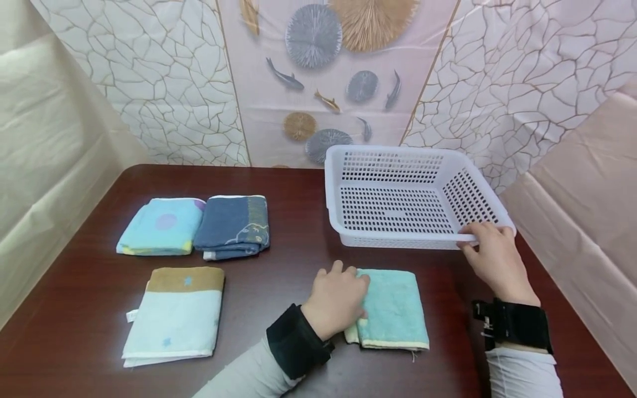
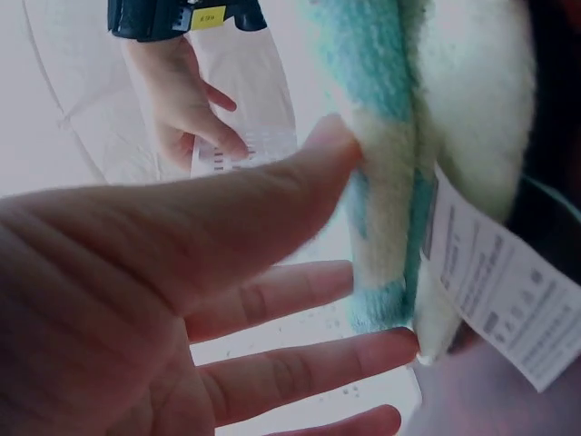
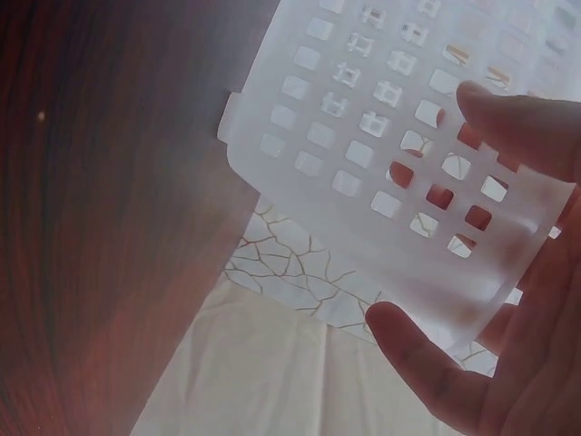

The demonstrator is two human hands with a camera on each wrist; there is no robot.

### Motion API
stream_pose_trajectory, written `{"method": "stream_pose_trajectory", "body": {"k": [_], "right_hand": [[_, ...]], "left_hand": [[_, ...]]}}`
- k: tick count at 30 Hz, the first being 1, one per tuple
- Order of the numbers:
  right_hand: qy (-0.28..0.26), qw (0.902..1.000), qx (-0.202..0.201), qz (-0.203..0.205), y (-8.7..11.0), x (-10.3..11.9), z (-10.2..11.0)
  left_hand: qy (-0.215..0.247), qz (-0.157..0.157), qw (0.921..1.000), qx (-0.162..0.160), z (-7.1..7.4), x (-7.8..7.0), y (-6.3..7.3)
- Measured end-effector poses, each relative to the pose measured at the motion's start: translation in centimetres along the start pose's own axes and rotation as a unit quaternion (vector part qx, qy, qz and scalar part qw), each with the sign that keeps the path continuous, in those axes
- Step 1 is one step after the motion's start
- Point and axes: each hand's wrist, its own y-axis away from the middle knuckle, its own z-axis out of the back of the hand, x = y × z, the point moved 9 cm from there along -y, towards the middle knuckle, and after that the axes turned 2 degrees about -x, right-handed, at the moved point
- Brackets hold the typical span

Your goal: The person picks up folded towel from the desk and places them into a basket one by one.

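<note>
A left hand point(image 1: 334, 301) touched a mint towel point(image 1: 395, 309) while a right hand point(image 1: 497, 262) gripped a basket point(image 1: 393, 236)

The left hand, fingers extended, met the left edge of the folded mint towel, which lay on the counter point(image 1: 264, 298) between both hands. A white tag point(image 2: 499, 282) hung at its edge, the printing too blurred to read. The right hand pinched the near right corner of the white basket, whose perforated floor showed ahead of the hands. Left of the left hand lay a white-and-brown towel point(image 1: 176, 315) with an illegible small label point(image 1: 131, 315); beyond it, a light-blue towel point(image 1: 159, 226) touched a navy towel point(image 1: 234, 224).
</note>
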Motion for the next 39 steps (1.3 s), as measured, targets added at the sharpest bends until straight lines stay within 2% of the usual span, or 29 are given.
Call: {"method": "stream_pose_trajectory", "body": {"k": [3,6,8,11,15,17,21,24,26,28,29,30,31,32,33,36,37,39], "right_hand": [[-0.008,0.9992,0.031,-0.024,0.4,-0.2,-0.8],[-0.018,0.9981,0.040,-0.043,1.2,-0.3,-0.9],[-0.029,0.9980,0.024,-0.050,1.8,-0.3,-0.3],[-0.065,0.9971,-0.019,-0.035,2.6,0.1,1.2],[-0.104,0.9929,-0.052,-0.023,3.6,0.9,3.1],[-0.102,0.9918,-0.059,-0.049,4.2,1.0,3.8],[-0.080,0.9858,-0.079,-0.125,5.5,0.6,4.7],[-0.059,0.9829,-0.062,-0.163,6.1,0.4,4.2],[-0.054,0.9835,-0.024,-0.171,6.4,0.3,3.2],[-0.064,0.9823,0.026,-0.174,6.5,0.4,1.8],[-0.079,0.9793,0.055,-0.178,6.6,0.5,0.9],[-0.103,0.9739,0.083,-0.185,6.8,0.6,0.1],[-0.135,0.9653,0.109,-0.195,6.9,0.7,-0.8],[-0.174,0.9524,0.135,-0.211,7.1,0.9,-1.7],[-0.211,0.9376,0.159,-0.226,7.3,1.1,-2.5],[-0.311,0.8847,0.211,-0.276,8.1,1.5,-4.4],[-0.332,0.8700,0.223,-0.288,8.3,1.6,-4.8],[-0.356,0.8494,0.243,-0.304,8.7,1.6,-5.2]], "left_hand": [[0.030,0.012,0.9995,0.005,-0.2,0.7,0.4],[0.054,0.024,0.9983,0.003,-0.4,1.3,0.8],[0.070,0.032,0.9971,-0.001,-0.5,1.8,1.0],[0.095,0.045,0.9945,-0.006,-0.6,2.6,1.3],[0.122,0.060,0.9907,-0.009,-0.5,3.5,1.5],[0.129,0.061,0.9897,-0.007,-0.4,3.7,1.4],[0.135,0.059,0.9892,0.000,-0.3,3.8,1.2],[0.138,0.057,0.9887,0.006,-0.4,3.9,1.1],[0.150,0.054,0.9872,0.009,-0.6,3.7,1.0],[0.181,0.053,0.9821,0.008,-0.7,3.6,0.9],[0.211,0.056,0.9758,0.008,-0.9,3.7,1.0],[0.255,0.061,0.9649,0.008,-1.1,3.8,1.0],[0.304,0.070,0.9499,0.009,-1.3,4.1,1.0],[0.355,0.082,0.9312,0.010,-1.5,4.4,1.1],[0.408,0.097,0.9076,0.013,-1.7,4.9,1.2],[0.537,0.146,0.8305,0.032,-2.9,6.3,1.8],[0.561,0.161,0.8108,0.042,-3.2,6.8,2.0],[0.597,0.179,0.7792,0.065,-3.8,7.4,2.3]]}}
